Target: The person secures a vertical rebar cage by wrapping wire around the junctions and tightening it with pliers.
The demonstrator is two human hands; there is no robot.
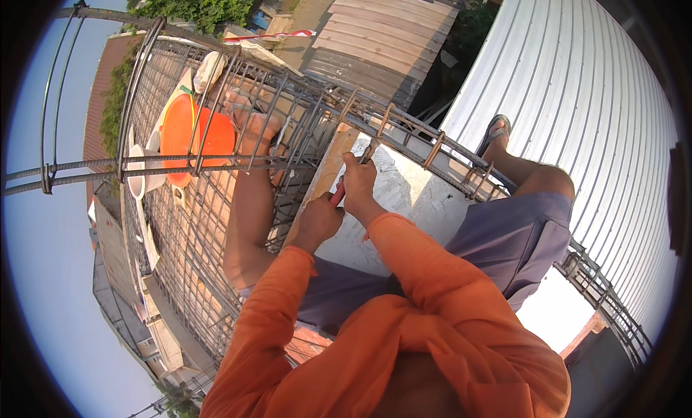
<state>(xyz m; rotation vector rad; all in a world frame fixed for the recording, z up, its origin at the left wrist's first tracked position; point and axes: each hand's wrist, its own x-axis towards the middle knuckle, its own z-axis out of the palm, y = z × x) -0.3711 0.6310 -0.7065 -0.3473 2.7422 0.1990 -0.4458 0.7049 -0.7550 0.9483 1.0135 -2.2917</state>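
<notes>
My left hand (319, 222) is closed around the lower end of a red-handled metal tool (337, 193). Just ahead of it, my right hand (359, 181) grips the same tool further up. Its dark metal head (371, 150) pokes out beyond my right fingers, close to the rebar; whether it is a hammer or pincers I cannot make out. Both hands are over a pale, scuffed board (407, 183) with a wooden edge (317, 176), between my spread legs. A tied rebar beam cage (432, 151) runs along the board's far side.
A rebar mesh (194, 252) spreads to the left, with my left foot on it. Near that foot are orange tubs (216, 133) and a white bucket (137, 174). Long bars (144, 165) jut out leftward. My right foot rests by a corrugated metal roof (577, 93).
</notes>
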